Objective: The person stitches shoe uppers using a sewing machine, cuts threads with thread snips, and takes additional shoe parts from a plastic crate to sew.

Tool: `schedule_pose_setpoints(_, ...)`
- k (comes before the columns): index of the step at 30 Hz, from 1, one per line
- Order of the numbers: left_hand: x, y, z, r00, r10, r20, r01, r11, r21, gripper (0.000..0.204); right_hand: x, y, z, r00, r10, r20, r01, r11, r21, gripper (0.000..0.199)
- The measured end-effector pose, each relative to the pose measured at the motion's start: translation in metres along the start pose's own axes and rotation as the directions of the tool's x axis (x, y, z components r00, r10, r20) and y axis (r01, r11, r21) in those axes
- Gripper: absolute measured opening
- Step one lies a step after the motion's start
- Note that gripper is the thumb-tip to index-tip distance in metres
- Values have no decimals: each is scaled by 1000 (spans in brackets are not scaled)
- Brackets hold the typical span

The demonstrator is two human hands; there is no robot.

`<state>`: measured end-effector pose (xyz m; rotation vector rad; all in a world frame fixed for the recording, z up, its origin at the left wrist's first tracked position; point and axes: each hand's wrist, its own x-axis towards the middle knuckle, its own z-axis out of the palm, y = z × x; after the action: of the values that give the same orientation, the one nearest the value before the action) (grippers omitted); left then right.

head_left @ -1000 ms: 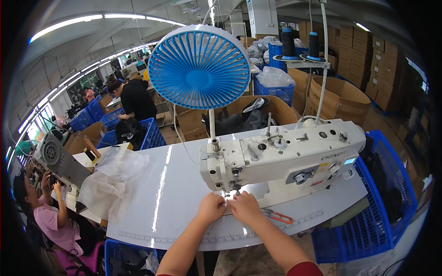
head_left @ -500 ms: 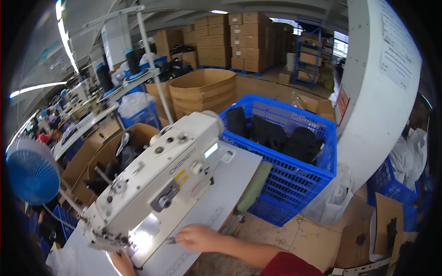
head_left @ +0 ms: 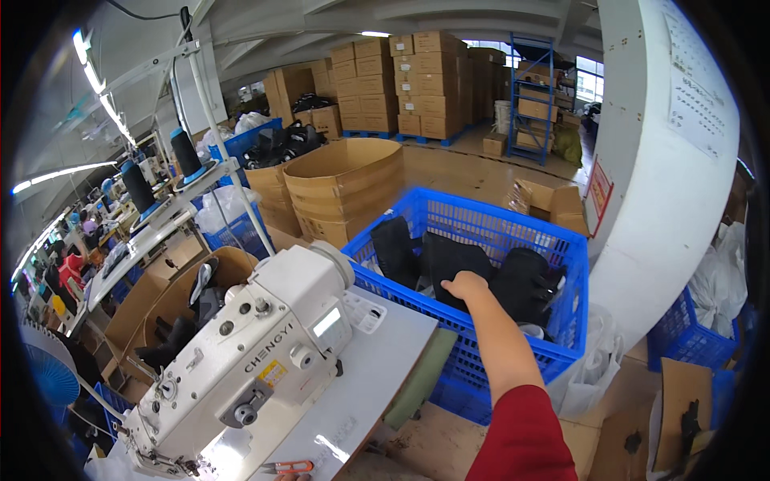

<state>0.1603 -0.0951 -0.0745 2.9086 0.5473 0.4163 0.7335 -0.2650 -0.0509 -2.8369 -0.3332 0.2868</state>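
Observation:
My right hand [head_left: 467, 287] reaches over the near rim of a blue plastic crate [head_left: 473, 325]. Its thumb and fingers close on the upper part of a black padded piece [head_left: 455, 258], though the fingertips are partly hidden. Other black pieces [head_left: 521, 280] lie beside it in the crate. At the picture's lower edge, a little of my left hand [head_left: 292, 477] shows, its fingers mostly cut off. Orange-handled thread snips [head_left: 289, 466] lie just above it on the sewing table [head_left: 393, 329]. A white sewing machine [head_left: 265, 349] stands on that table, its lamp lit at the needle end.
Left of the machine are an open carton [head_left: 180, 301] of black pieces and a blue fan [head_left: 48, 373]. Behind stand thread cones [head_left: 186, 156] and a large round cardboard bin [head_left: 345, 188]. A white pillar [head_left: 658, 176] rises right of the crate.
My right hand has left the machine bed for the crate and a black piece there. The snips now lie on the table. The view has shifted, leaving my left hand almost out of sight.

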Motion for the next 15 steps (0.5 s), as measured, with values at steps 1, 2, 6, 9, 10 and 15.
schedule_pose_setpoints(1, -2, -3, 1, 1000, 8, 24, -8, 1000, 16, 54, 11, -12, 5, 1000, 0, 23, 0, 1000, -22, 58)
schedule_pose_setpoints(2, -3, -6, 2, 999, 15, 45, -16, 999, 30, 55, 22, -24, 9, 998, 21, 67, -21, 1000, 0, 67)
schedule_pose_setpoints(6, -4, -13, 5, 998, 37, 48, -38, 999, 17, 57, 58, -51, 33, 962, 84, 261, -25, 975, -220, 40)
schedule_pose_setpoints(9, -5, -11, 5, 998, 20, 68, -20, 1000, 9, 58, 70, -42, 47, 1000, 15, 15, -11, 982, -187, 28)
schedule_pose_setpoints(10, -5, -10, 4, 997, 15, 77, -16, 1000, 4, 58, 72, -33, 48, 995, 18, -96, -39, 976, -216, 26)
schedule_pose_setpoints(15, -5, -10, -1, 990, -11, 144, 16, 999, -28, 59, 56, 5, 7, 894, 58, -443, -131, 982, -136, 22)
